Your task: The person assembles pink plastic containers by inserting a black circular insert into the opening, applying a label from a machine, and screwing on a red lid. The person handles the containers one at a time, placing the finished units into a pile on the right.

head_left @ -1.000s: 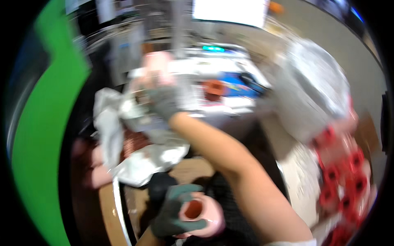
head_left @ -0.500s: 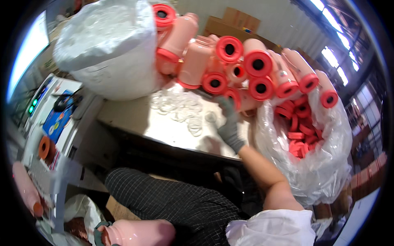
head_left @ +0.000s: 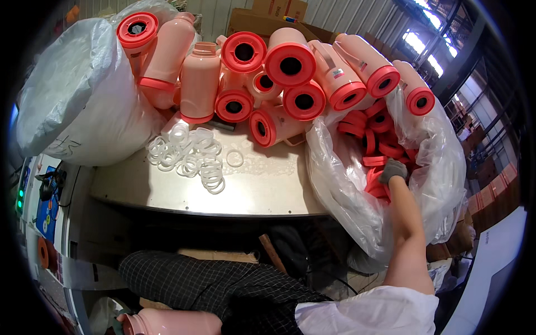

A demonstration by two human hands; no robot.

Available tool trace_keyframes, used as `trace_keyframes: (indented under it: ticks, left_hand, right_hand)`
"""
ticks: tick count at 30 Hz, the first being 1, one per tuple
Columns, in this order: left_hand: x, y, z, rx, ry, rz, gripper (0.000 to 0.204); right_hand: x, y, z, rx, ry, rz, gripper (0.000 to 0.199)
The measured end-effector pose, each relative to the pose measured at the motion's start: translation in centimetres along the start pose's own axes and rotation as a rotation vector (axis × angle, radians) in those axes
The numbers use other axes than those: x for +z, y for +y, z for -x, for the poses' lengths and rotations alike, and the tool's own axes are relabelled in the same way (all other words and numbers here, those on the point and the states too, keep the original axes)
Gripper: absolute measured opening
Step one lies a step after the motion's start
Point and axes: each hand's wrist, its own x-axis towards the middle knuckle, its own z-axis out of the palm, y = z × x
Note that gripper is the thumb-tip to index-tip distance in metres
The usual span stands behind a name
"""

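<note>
My gloved left hand (head_left: 119,322), mostly cut off at the lower left, is closed at the open end of a pink flask body (head_left: 176,322). That flask lies on its side beside my leg. My right hand (head_left: 394,171), in a grey glove, reaches into a clear plastic bag (head_left: 335,190) and touches the red plastic rings (head_left: 385,149) heaped there. Its fingertips are turned down among the rings, so whether one is gripped is hidden. White sealing rings (head_left: 192,153) lie loosely piled on the table, with one ring (head_left: 235,158) apart from them.
Pink flasks (head_left: 200,84) with red bases stand and lie stacked along the table's far side. A large white woven sack (head_left: 106,111) rises at the left. Cardboard boxes (head_left: 268,22) stand behind. The pale table's front edge (head_left: 245,214) runs above my lap.
My right hand has gone from above the table rightward into the bag of red rings. The view has shifted. My left hand keeps hold of the pink flask.
</note>
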Motion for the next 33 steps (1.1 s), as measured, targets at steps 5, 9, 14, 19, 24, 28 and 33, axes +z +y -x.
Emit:
trace_keyframes:
  ticks: [5, 9, 14, 19, 24, 28, 33]
  left_hand:
    - [-0.3, -0.3, 0.2, -0.069, -0.030, 0.120, 0.079]
    - [-2.5, -2.4, 1.4, -0.040, -0.043, 0.044, 0.089]
    - [-4.8, -2.6, 4.4, 0.029, -0.104, -0.088, 0.095]
    - [-5.5, -3.0, 7.4, -0.040, 0.246, 0.051, 0.096]
    - [-4.5, -5.9, 7.0, 0.229, 1.112, 0.572, 0.028]
    - [-4.3, -15.1, 10.5, 0.271, 0.502, 0.953, 0.027]
    - [2.8, -12.1, 9.4, 0.118, 0.855, 0.358, 0.029]
  right_hand:
    - [-5.5, -10.4, 6.6, -0.405, 0.754, -0.184, 0.039]
    - [-9.1, -13.9, 6.5, -0.407, 0.772, -0.200, 0.030]
    - [-16.7, -13.2, 11.4, -0.698, 1.365, -0.704, 0.056]
    - [-16.2, -22.9, 27.4, -1.306, -0.308, -1.700, 0.044]
    - [-5.1, -31.3, 38.5, -0.822, -1.812, -1.546, 0.034]
    - [-11.6, -33.2, 46.4, -1.539, -0.850, -1.627, 0.036]
    - [-14.6, -31.6, 54.7, -2.339, -0.126, -1.550, 0.056]
